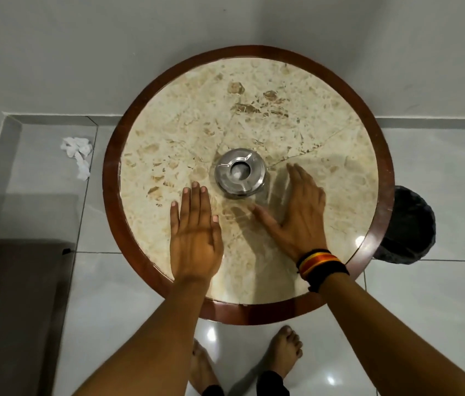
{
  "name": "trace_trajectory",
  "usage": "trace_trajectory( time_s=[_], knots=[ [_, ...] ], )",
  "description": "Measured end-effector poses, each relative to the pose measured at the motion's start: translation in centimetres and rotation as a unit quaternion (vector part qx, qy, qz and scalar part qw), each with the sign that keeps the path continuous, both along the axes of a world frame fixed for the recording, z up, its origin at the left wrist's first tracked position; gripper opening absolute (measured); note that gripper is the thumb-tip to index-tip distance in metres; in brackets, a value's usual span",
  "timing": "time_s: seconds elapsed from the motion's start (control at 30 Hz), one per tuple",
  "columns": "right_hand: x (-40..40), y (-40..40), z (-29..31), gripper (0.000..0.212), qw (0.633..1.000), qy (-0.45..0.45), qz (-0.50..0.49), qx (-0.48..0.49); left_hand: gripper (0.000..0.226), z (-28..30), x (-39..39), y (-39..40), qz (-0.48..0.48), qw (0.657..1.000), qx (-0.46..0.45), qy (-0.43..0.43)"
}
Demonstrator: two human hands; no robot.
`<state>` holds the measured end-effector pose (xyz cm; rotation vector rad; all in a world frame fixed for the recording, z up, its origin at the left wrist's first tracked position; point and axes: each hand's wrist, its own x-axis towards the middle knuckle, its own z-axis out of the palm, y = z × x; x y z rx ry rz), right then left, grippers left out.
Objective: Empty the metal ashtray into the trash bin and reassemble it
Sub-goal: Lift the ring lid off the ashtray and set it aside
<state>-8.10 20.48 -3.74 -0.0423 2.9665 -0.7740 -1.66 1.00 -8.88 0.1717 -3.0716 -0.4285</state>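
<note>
A round metal ashtray (240, 173) with its lid on stands near the middle of a round marble table (254, 95). My left hand (195, 232) lies flat and open on the tabletop, just left of and below the ashtray. My right hand (297, 212) is open too, fingers spread, close to the ashtray's right side and slightly blurred; it does not touch the ashtray. A striped band sits on that wrist. A black-lined trash bin (408, 224) stands on the floor at the table's right edge, partly hidden by it.
Crumpled white tissue (78, 154) lies on the tiled floor at the left. A dark brown piece of furniture (17, 310) fills the lower left. My bare feet (282, 352) stand below the table's near edge. Grey walls meet behind the table.
</note>
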Motion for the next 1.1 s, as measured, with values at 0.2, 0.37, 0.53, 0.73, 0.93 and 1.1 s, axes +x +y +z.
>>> trace_trajectory(
  time_s=[0.2,0.37,0.53,0.73,0.93,1.1],
  knots=[
    [-3.5,-5.5,0.2,0.114,0.997,0.010,0.031,-0.077,0.062,0.0,-0.2,0.0,0.007,1.000,0.005,-0.006],
    [-4.3,-5.9,-0.8,0.112,0.998,0.020,0.043,-0.030,0.062,0.0,-0.1,0.1,0.006,1.000,0.009,-0.007],
    [-4.6,-6.0,0.4,0.115,0.995,0.037,0.020,-0.091,0.063,-0.2,-0.1,-0.1,0.003,1.000,0.016,-0.005],
    [-8.9,-4.3,2.3,0.117,0.983,0.039,-0.071,-0.166,0.064,-0.1,-0.3,-0.1,-0.001,1.000,0.028,0.000],
    [-17.0,-3.4,0.7,0.111,0.987,-0.020,-0.111,-0.111,0.065,0.0,-0.2,-0.2,-0.009,0.999,0.051,0.003],
    [-18.0,-3.0,-0.1,0.111,0.992,-0.052,-0.081,-0.081,0.065,0.2,-0.2,-0.2,-0.010,0.998,0.054,0.001]
  ],
)
